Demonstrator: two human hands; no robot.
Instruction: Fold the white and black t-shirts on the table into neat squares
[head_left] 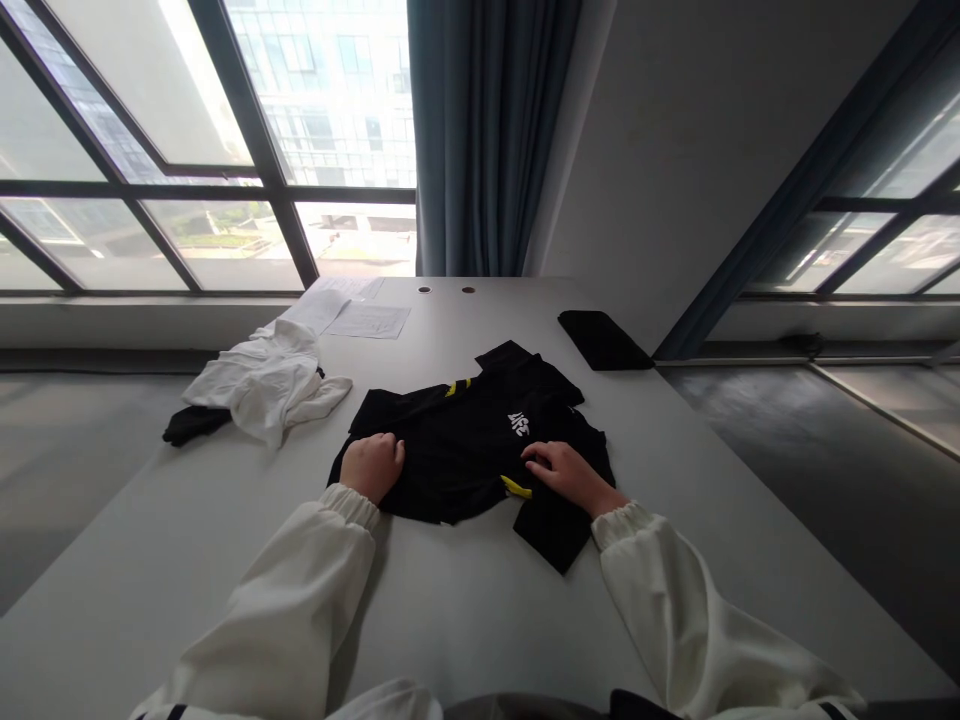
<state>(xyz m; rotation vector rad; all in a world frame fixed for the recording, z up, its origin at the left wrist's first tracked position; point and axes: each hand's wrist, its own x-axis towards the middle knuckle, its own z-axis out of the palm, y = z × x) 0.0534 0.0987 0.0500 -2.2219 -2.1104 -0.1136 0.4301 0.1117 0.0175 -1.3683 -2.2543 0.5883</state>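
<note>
A black T-shirt [457, 450] lies spread sideways on the white table [465, 620], its surface somewhat wrinkled. White lettering and small yellow marks show on it. My left hand [373, 467] is closed on the fabric at the shirt's left end, fingertips tucked out of sight. Near the lettering, by the shirt's right end, my right hand [571, 476] has its fingers bent together on the cloth. One sleeve of the shirt points toward me below my right wrist.
A crumpled white garment [270, 380] lies at the left table edge, with a black piece of cloth [196, 424] partly under it. Paper sheets [369, 321] are behind it. A folded black item [604, 340] rests at the right edge. Windows and a blue curtain [487, 140] stand beyond.
</note>
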